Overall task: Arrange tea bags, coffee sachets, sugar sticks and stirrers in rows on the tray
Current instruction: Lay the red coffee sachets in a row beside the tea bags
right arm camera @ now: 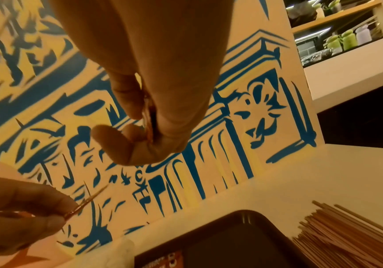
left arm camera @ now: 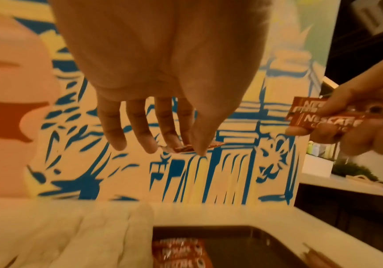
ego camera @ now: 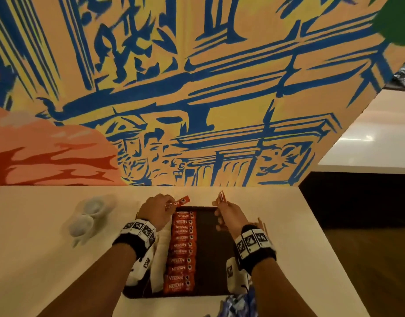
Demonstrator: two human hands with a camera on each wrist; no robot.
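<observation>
— Step in hand? Judged as: finishing the coffee column. Left hand pinching one red coffee sachet between thumb and fingertips, raised over the 12 o'clock end of the dark tray. Right hand clamped round a few more red sachets, on edge, at 1 o'clock of the tray.

— Doing it well?

— Lowering flat, long side parallel to the row of sachets, label up, just beyond the farthest one. Letting go only once square; nudging with a fingertip otherwise, gently, since neighbours would likely slide.

— Look of the thing?

— Thin, glossy, red, white lettering, slightly limp. Row running 6 to 12 o'clock down the tray's left half; right half bare.

— Anything else?

— Wooden stirrers heaped on the table at 3 o'clock of the tray.
</observation>
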